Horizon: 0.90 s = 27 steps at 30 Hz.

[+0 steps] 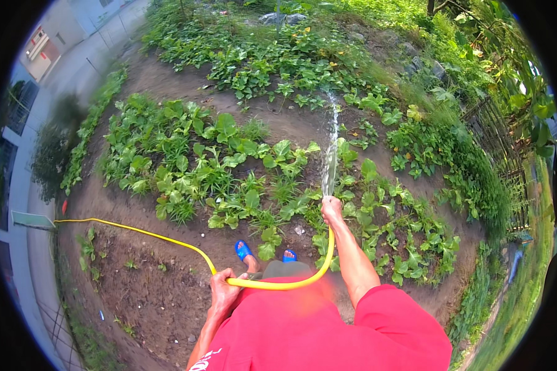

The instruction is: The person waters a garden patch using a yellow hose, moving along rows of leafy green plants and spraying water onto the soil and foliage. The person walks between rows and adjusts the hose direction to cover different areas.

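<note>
My right hand, on an outstretched arm, grips the end of a yellow garden hose. A stream of water shoots forward from that end, over leafy green vegetable plants. Close to my waist, my left hand holds the same hose farther back. Between both hands the hose sags in a curve before my red shirt. From the left hand it runs across bare soil to the garden's left side.
Blue sandals are on my feet at the bed's edge. Denser vines grow beyond a soil path. On the right stand a stick fence and rocks. A paved lane and buildings lie left.
</note>
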Tool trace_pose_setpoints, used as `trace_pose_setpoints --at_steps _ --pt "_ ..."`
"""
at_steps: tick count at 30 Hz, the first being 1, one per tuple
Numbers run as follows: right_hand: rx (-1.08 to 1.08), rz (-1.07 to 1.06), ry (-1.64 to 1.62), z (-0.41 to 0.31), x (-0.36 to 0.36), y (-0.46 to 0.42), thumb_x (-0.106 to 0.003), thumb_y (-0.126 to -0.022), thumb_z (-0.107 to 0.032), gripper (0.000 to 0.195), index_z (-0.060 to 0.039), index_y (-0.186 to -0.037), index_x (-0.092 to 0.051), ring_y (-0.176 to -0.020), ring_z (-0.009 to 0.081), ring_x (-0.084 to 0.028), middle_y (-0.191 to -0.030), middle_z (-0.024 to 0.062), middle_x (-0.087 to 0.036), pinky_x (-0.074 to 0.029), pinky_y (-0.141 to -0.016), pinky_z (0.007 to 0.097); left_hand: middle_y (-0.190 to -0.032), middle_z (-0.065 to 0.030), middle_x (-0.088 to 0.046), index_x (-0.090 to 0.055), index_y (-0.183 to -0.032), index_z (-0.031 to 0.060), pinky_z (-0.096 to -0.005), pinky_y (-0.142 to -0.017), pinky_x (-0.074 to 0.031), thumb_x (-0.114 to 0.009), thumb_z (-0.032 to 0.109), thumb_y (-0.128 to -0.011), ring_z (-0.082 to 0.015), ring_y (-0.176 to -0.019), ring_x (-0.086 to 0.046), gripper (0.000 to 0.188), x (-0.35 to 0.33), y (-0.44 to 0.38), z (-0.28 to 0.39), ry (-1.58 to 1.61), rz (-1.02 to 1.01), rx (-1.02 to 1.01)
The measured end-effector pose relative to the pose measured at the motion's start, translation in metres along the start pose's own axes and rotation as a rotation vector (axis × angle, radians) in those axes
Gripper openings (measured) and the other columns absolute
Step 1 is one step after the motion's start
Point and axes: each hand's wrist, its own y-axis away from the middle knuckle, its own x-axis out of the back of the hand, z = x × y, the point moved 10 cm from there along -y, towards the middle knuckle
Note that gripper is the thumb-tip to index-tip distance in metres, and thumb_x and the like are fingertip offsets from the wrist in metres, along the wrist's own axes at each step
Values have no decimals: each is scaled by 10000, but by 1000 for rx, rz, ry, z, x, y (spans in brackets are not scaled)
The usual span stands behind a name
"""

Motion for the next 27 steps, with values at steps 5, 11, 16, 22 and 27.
trace_pose_setpoints --at_steps 5,11,16,22,27 --pt "203 -67 169 -30 -46 -6 -538 -991 -314 264 -64 -980 -619 -432 126 -482 -623 14 -558 -360 -362 315 -557 27 -462 -505 -606 45 -306 -506 -346 -892 131 -797 -69 -579 -396 440 5 -1 3 -4 8 13" --pt "375 -198 361 -53 -98 -18 -577 -920 -244 308 -13 -1111 -647 -514 201 -576 -676 67 -613 -457 -451 378 -550 36 -439 -503 -608 41 -307 -499 -326 -895 130 -793 -72 -574 -378 443 9 1 4 51 22 7" --pt "316 -159 288 -58 -97 -18 -578 -934 -260 252 -29 -1012 -640 -479 186 -551 -660 53 -602 -439 -428 373 -555 40 -437 -501 -606 45 -306 -499 -321 -891 124 -801 -68 -579 -372 444 8 1 3 63 25 25" --pt "137 -35 66 -27 -38 -20 -582 -931 -260 223 -63 -835 -622 -479 172 -541 -618 39 -579 -405 -433 367 -554 41 -436 -500 -607 41 -306 -500 -323 -895 126 -798 -70 -581 -374 446 0 -5 0 63 1 19" --pt "91 28 -74 -6 21 -7 -523 -1034 -337 292 -92 -878 -551 -398 92 -447 -600 -6 -509 -335 -305 267 -549 27 -432 -502 -609 36 -313 -499 -334 -903 146 -788 -76 -579 -374 453 -13 -12 6 -33 -36 -9"
